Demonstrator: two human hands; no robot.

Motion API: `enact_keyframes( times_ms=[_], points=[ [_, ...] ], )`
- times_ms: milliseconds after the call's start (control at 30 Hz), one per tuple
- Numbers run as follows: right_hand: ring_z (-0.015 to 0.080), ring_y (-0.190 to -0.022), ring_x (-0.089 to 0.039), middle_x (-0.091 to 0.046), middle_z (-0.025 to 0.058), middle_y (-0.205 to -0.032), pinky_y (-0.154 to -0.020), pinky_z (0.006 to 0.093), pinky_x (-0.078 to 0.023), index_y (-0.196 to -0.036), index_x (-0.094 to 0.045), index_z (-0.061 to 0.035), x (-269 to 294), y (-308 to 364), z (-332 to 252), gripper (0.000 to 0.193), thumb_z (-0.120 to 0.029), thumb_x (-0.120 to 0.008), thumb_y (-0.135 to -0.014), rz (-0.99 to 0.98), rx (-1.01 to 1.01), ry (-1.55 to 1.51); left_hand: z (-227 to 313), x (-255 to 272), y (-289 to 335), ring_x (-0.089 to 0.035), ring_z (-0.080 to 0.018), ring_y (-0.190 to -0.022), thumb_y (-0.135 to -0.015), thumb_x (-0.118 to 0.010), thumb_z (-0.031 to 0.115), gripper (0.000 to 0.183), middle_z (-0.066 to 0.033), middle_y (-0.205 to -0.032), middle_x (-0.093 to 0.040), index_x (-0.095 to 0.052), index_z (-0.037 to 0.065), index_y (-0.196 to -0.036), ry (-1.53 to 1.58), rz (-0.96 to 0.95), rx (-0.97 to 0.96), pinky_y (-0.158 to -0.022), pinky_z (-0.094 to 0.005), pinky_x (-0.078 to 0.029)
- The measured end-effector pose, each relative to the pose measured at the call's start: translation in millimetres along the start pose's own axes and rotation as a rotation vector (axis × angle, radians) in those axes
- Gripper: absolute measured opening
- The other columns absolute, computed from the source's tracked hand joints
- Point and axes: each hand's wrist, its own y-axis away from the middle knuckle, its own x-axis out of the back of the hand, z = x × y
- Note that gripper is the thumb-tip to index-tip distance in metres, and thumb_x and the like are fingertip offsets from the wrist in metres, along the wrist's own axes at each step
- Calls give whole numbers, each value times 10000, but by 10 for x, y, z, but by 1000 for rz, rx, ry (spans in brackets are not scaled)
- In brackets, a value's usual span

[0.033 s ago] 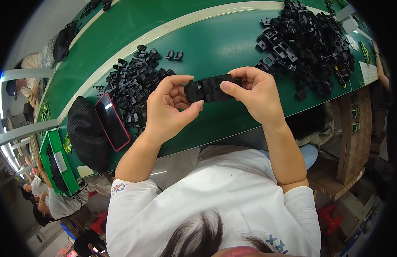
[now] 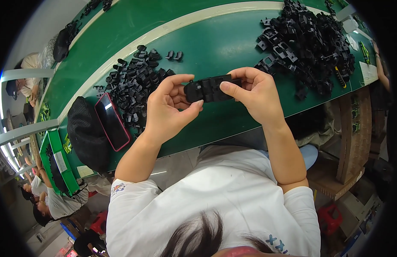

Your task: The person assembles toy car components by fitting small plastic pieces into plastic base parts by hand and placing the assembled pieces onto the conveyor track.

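Above the green table, a long black plastic part (image 2: 212,89) is held level between my two hands. My left hand (image 2: 170,106) grips its left end with thumb below and forefinger above. On the other end is my right hand (image 2: 257,95), its thumb pressed on the top face and its fingers curled behind. Beyond my left hand lies a heap of small black plastic pieces (image 2: 132,81), with a pair of small black clips (image 2: 174,55) apart from it. A bigger heap of black plastic frames (image 2: 299,47) spreads at the far right.
Left of my left forearm lie a phone in a pink case (image 2: 112,122) and a black mesh bag (image 2: 88,135). A green crate (image 2: 70,169) stands at the table's left end. Near the right heap is a yellow-and-black cutter knife (image 2: 340,77). Other people sit at far left.
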Motion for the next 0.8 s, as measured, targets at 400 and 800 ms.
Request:
enact_keyframes(
  times_ms=[400, 800],
  points=[
    [98, -759, -634, -675, 85, -858, -676, 212, -518, -981, -635, 67, 27, 2, 9, 285, -42, -764, -751, -45, -49, -73, 39, -13, 11, -674, -139, -753, -750, -680, -80, 455, -100, -885, -657, -530, -40, -1178, -61, -13, -28, -666, -223, -558],
    [94, -708, -628, -675, 78, -818, -623, 214, -514, -995, -657, 56, 80, -9, 85, 280, -107, -755, -789, -44, -125, -155, 8, 8, -33, -633, -94, -787, -737, -713, -40, 515, -70, -923, -633, -525, -20, -1216, -171, -81, -16, -628, -202, -519]
  ],
)
